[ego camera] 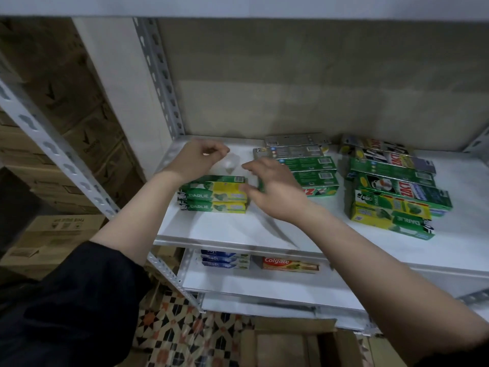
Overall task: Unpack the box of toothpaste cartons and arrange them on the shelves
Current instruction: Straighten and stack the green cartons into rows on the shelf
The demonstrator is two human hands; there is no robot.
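Observation:
A small stack of green and yellow Darlie toothpaste cartons [214, 195] lies on the white shelf [238, 229] at its left. My left hand [195, 157] hovers behind the stack with loosely curled fingers, holding nothing. My right hand [275, 189] is just right of the stack, fingers spread and relaxed, its thumb close to the stack's right end. A second pile of green cartons [304, 165] lies behind my right hand, and a third, looser pile [394, 186] sits further right.
A lower shelf holds blue Safi cartons [225, 259] and a Colgate carton [289, 264]. An open cardboard box [293, 343] stands on the patterned floor below. A perforated metal upright [53, 149] and stacked brown boxes [66, 107] are at the left.

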